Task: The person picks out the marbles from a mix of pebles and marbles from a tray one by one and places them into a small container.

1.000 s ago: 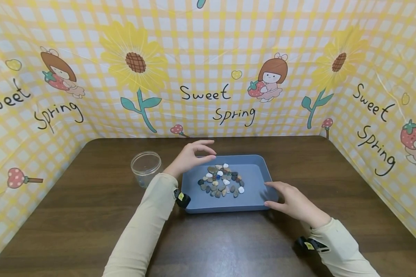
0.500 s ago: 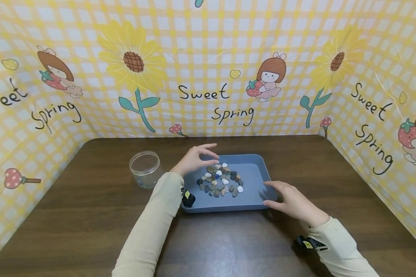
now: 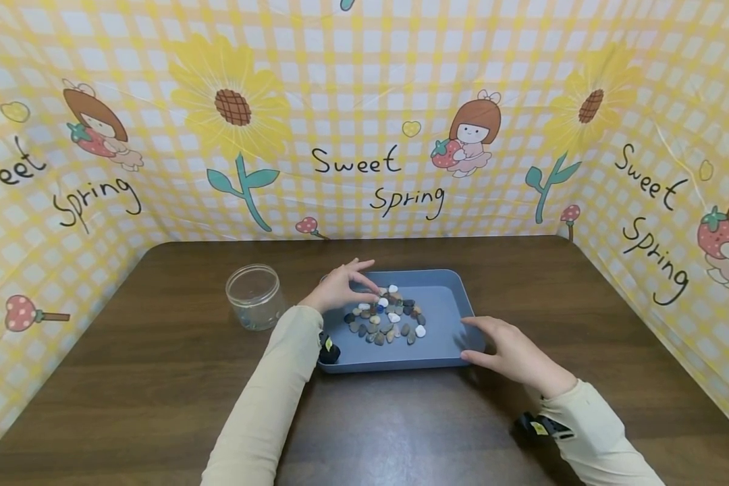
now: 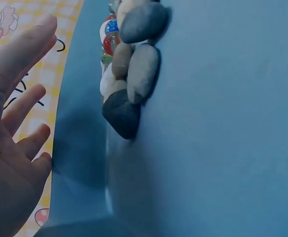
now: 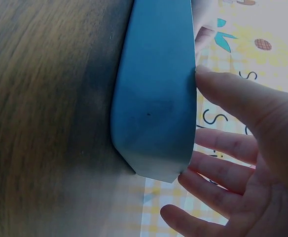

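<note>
A blue tray bears a cluster of pebbles, grey, white and dark, with a few coloured glass pieces among them. My left hand is over the cluster's far left part, thumb and index fingertips close to the stones. In the left wrist view its other fingers are spread beside the tray wall. The right hand rests at the tray's right end with the thumb and index apart. From the right wrist, the thumb touches the rim and fingertips lie along the outer corner.
Left of the tray stands a clear, lidless jar with something bluish at its bottom. The brown wooden table is bordered at the back and sides by a yellow checked cloth.
My left hand has moved a little right, then down toward the stones, its thumb and index drawing closer together. The right hand holds its place at the tray.
</note>
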`<state>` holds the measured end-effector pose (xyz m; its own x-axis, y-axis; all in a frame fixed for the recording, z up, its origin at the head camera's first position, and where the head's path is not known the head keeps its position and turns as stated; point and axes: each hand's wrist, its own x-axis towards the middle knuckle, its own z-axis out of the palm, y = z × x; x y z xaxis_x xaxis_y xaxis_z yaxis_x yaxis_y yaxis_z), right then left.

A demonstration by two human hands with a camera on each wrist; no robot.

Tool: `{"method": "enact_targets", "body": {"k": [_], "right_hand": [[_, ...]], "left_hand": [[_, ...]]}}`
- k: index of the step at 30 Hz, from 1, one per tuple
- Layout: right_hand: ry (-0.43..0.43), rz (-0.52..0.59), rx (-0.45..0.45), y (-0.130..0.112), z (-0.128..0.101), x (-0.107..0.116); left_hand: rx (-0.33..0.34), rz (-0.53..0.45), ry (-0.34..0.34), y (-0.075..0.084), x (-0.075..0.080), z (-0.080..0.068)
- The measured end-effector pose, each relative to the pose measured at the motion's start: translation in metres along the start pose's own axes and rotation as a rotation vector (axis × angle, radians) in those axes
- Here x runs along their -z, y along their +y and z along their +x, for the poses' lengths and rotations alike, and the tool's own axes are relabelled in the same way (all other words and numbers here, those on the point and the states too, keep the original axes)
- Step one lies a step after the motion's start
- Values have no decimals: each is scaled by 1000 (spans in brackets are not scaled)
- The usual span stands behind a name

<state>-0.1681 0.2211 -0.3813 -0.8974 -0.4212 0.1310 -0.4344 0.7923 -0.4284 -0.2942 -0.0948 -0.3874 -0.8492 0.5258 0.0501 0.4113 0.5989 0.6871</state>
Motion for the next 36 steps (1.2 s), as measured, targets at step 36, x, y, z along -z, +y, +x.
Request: {"method": "enact_targets", "body": {"k": [36], "right_hand": [[12,2,15,-1,-1,-1]], "left_hand": [[-18,229,-50,3,-8,-2]]}}
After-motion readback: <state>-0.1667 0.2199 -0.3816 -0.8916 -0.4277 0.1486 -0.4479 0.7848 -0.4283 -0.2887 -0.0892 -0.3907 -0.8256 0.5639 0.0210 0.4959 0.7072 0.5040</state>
